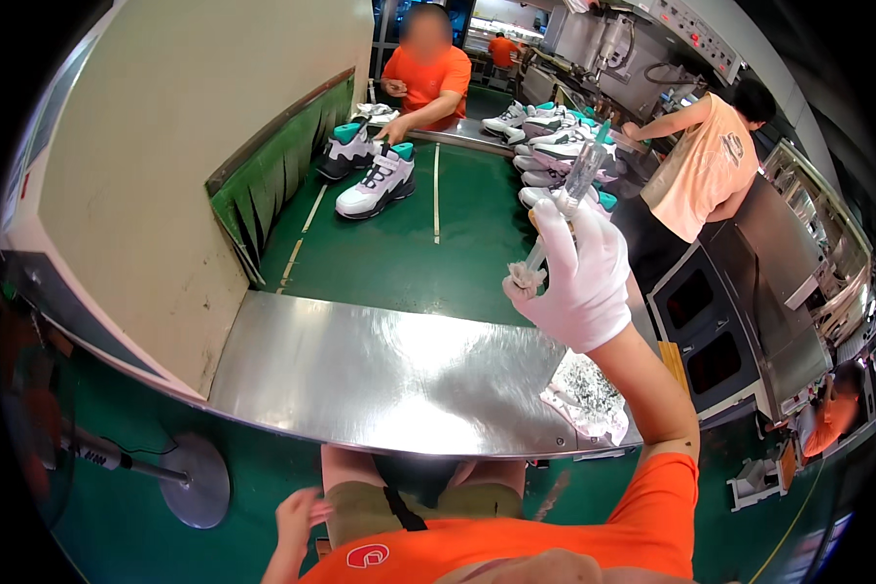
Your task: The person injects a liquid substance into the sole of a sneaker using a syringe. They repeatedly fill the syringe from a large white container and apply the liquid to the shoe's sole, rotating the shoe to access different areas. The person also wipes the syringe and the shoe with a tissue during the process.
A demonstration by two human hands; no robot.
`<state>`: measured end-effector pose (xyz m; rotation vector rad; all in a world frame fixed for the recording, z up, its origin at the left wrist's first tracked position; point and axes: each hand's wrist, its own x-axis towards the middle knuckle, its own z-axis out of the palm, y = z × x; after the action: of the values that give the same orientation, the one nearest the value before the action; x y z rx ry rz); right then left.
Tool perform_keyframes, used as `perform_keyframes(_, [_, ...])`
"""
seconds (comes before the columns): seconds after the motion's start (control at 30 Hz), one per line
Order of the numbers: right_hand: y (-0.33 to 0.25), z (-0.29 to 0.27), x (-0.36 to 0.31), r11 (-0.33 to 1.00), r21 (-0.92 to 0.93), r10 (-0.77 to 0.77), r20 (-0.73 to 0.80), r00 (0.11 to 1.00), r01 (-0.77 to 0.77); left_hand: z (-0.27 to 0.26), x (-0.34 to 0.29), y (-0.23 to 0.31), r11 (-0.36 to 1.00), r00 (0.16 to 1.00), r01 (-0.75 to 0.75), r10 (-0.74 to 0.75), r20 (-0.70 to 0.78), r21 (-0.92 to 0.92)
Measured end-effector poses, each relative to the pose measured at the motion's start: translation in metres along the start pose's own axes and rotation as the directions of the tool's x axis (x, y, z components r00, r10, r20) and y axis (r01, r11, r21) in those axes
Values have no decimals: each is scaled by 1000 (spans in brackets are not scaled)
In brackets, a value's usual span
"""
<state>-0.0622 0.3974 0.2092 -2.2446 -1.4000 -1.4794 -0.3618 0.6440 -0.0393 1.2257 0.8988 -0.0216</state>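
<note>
My right hand (579, 263), in a white glove, is raised over the right side of the steel table edge. It is closed round a clear plastic syringe (583, 173) with a teal tip pointing up. The plunger end shows below my fingers, beside a greyish smudge on the glove. My bare left hand (302, 514) hangs low by my left thigh, its fingers loosely bent and somewhat apart, with nothing seen in them. Ahead on the green belt (389, 268) stands a white and black sneaker (380, 183) with a teal lining.
Behind that shoe, a co-worker (426, 83) in orange reaches toward another sneaker (348, 151). Many sneakers (560, 146) are piled at the belt's right. A speckled cloth (586, 394) lies on the steel plate (380, 370). Another person (706, 161) works at right; a beige panel (165, 175) stands left.
</note>
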Motion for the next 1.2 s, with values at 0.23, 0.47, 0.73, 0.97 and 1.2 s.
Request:
perform_keyframes(0.23, [37, 81, 16, 998, -21, 64, 50, 997, -63, -44, 133, -113, 968, 893, 170, -71, -444, 187])
perform_keyframes(0.47, [82, 181, 53, 994, -109, 43, 160, 986, -26, 22, 200, -27, 973, 971, 60, -5, -239, 225])
perform_keyframes(0.73, [95, 233, 77, 986, -145, -64, 157, 986, 87, 27, 223, 8, 972, 982, 71, -29, -186, 225])
perform_keyframes(0.97, [84, 229, 90, 991, -133, 25, 140, 990, -6, 24, 211, 25, 970, 991, 3, 31, -133, 245])
perform_keyframes(1.2, [83, 218, 98, 982, -186, 0, 114, 993, 21, 26, 183, 54, 966, 989, -97, 122, -89, 238])
